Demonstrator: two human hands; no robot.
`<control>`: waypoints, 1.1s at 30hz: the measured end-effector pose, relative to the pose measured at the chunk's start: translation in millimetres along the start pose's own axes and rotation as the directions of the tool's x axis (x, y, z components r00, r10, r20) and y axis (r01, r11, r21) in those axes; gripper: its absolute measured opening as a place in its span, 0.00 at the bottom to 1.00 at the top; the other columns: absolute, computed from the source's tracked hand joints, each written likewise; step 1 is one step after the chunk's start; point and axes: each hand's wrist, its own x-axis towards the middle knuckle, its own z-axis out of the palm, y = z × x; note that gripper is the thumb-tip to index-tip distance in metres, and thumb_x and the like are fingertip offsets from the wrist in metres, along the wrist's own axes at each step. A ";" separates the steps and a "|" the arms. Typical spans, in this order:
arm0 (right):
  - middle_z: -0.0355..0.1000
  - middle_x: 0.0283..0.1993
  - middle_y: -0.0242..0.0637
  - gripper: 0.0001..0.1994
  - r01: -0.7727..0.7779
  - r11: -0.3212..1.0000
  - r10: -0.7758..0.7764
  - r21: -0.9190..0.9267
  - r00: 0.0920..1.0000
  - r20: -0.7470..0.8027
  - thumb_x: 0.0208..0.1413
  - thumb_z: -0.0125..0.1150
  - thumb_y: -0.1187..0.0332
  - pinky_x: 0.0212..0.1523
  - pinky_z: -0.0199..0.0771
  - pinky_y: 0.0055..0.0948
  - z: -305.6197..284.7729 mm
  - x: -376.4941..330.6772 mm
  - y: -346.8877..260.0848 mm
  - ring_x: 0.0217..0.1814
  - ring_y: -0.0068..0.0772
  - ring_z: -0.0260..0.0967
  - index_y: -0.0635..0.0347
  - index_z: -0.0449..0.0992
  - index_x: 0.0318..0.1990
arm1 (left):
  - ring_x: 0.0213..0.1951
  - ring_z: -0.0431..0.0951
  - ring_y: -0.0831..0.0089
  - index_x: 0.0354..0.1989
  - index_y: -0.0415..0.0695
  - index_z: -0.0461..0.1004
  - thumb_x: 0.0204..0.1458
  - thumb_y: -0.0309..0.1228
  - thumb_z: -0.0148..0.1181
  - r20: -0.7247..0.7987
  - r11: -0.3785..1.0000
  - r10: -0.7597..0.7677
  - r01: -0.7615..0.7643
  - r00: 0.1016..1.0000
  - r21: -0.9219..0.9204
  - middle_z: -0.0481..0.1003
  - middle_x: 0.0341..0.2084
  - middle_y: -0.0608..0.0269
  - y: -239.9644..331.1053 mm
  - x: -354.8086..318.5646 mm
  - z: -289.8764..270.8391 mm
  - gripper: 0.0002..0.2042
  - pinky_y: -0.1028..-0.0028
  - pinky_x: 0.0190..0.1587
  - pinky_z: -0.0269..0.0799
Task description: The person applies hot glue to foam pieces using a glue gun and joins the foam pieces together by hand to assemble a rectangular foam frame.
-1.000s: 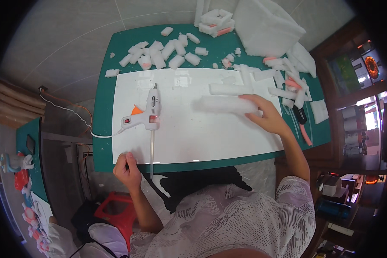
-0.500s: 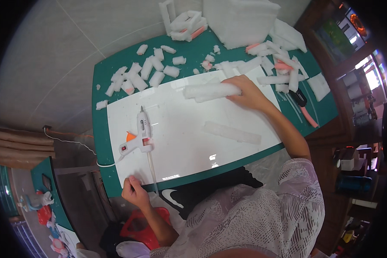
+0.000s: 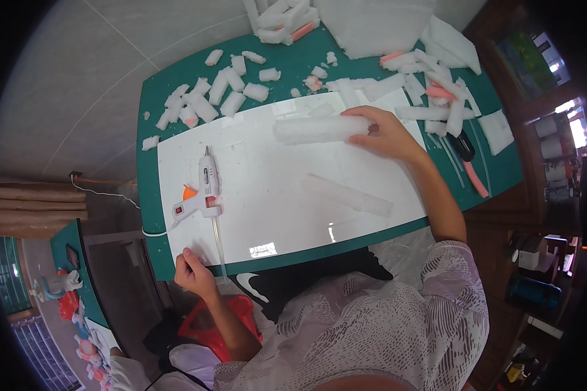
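A fuzzy white foam roll lies along the upper part of the white board. At its right end my right hand has its thumb and fingers bent around the roll's rim, so I count it as closed on it. My left hand is curled closed just past the board's lower left corner, by the table's front edge; whatever its fingers may hold is hidden. Nearest to it is a white glue gun with an orange trigger and a clear glue stick at its back. A thin, flat foam strip rests below the roll.
Several short foam rolls are scattered at the green table's far left. Thick foam sheets stand at the back. Foam strips with pink pieces pile up at right, beside a black-and-pink handled tool. A red stool is below.
The view has shifted slightly. My right hand has altered its grip, and the roll's right end now shows between thumb and fingers. My left hand stays curled near the table edge.
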 end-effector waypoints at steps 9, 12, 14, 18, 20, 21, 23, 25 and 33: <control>0.74 0.56 0.37 0.27 0.188 0.968 -0.204 -0.168 0.975 -0.087 0.51 0.72 0.68 0.43 0.76 0.25 -23.8 -18.3 -12.3 0.50 0.32 0.72 0.54 0.74 0.60 | 0.18 0.60 0.83 0.18 0.37 0.66 0.63 0.28 0.56 0.008 1.000 -0.007 0.008 1.000 -0.020 0.66 0.11 0.68 -0.6 -2.8 1.7 0.19 0.76 0.20 0.54; 0.72 0.59 0.37 0.28 0.077 0.971 -0.127 -0.228 0.969 -0.214 0.52 0.70 0.71 0.45 0.76 0.26 -43.0 -46.3 -53.7 0.56 0.32 0.71 0.56 0.72 0.62 | 0.18 0.60 0.83 0.18 0.37 0.65 0.63 0.28 0.56 -0.001 0.999 -0.014 0.014 1.000 -0.030 0.66 0.11 0.68 1.5 -5.3 -1.6 0.19 0.75 0.20 0.53; 0.72 0.59 0.39 0.29 0.131 0.942 -0.162 -0.309 0.984 -0.077 0.53 0.69 0.69 0.50 0.75 0.33 -39.8 -68.5 -60.3 0.57 0.35 0.71 0.56 0.69 0.64 | 0.18 0.60 0.83 0.18 0.37 0.65 0.63 0.28 0.56 0.008 0.999 -0.014 0.014 1.000 -0.053 0.65 0.11 0.68 3.9 -5.2 0.3 0.19 0.75 0.20 0.53; 0.70 0.56 0.45 0.28 0.282 0.890 -0.113 -0.358 0.897 0.427 0.54 0.68 0.67 0.63 0.67 0.37 18.6 -106.2 -62.1 0.62 0.47 0.66 0.57 0.69 0.63 | 0.18 0.57 0.83 0.19 0.37 0.64 0.63 0.27 0.56 0.018 0.999 0.030 -0.030 0.999 -0.030 0.63 0.11 0.69 -0.1 -1.4 4.0 0.18 0.75 0.20 0.52; 0.71 0.56 0.45 0.29 0.303 0.899 -0.166 -0.315 0.903 0.397 0.53 0.67 0.68 0.61 0.69 0.38 10.4 -110.4 -68.3 0.60 0.48 0.68 0.57 0.69 0.63 | 0.18 0.56 0.83 0.19 0.37 0.64 0.63 0.27 0.56 0.018 0.999 0.054 -0.053 0.998 -0.010 0.62 0.11 0.69 -2.2 -4.0 -1.9 0.18 0.75 0.20 0.51; 0.72 0.56 0.45 0.28 0.251 0.904 -0.146 -0.346 0.942 0.301 0.52 0.68 0.69 0.59 0.70 0.38 -8.9 -110.8 -78.3 0.58 0.46 0.70 0.57 0.70 0.63 | 0.18 0.55 0.82 0.19 0.37 0.63 0.62 0.26 0.56 -0.017 0.996 0.091 -0.091 0.996 -0.015 0.60 0.11 0.67 -0.2 -4.9 1.5 0.18 0.74 0.20 0.50; 0.74 0.54 0.44 0.27 0.173 0.891 -0.182 -0.419 0.983 0.019 0.52 0.67 0.70 0.55 0.72 0.37 -48.9 -111.0 -106.3 0.54 0.42 0.72 0.59 0.71 0.62 | 0.18 0.55 0.81 0.19 0.37 0.63 0.62 0.26 0.56 0.001 0.997 0.078 -0.078 0.997 -0.011 0.60 0.11 0.67 -1.6 -4.4 -2.7 0.18 0.73 0.20 0.49; 0.75 0.53 0.42 0.25 0.196 0.821 -0.390 -0.537 0.878 -0.277 0.53 0.67 0.73 0.52 0.73 0.36 -83.1 -99.5 -118.4 0.52 0.38 0.73 0.60 0.72 0.60 | 0.17 0.55 0.79 0.20 0.37 0.63 0.61 0.25 0.57 0.019 0.997 0.077 -0.077 0.997 -0.022 0.59 0.11 0.65 -7.5 -4.7 1.0 0.17 0.72 0.19 0.49; 0.52 0.76 0.47 0.45 -0.184 0.273 -0.265 -0.944 0.929 -0.257 0.47 0.72 0.74 0.68 0.64 0.50 -101.3 -5.9 -20.4 0.73 0.59 0.55 0.37 0.57 0.73 | 0.17 0.56 0.76 0.20 0.36 0.64 0.60 0.25 0.59 -0.047 0.992 0.125 -0.123 0.991 0.042 0.59 0.13 0.60 -4.6 -2.2 -4.8 0.16 0.70 0.20 0.53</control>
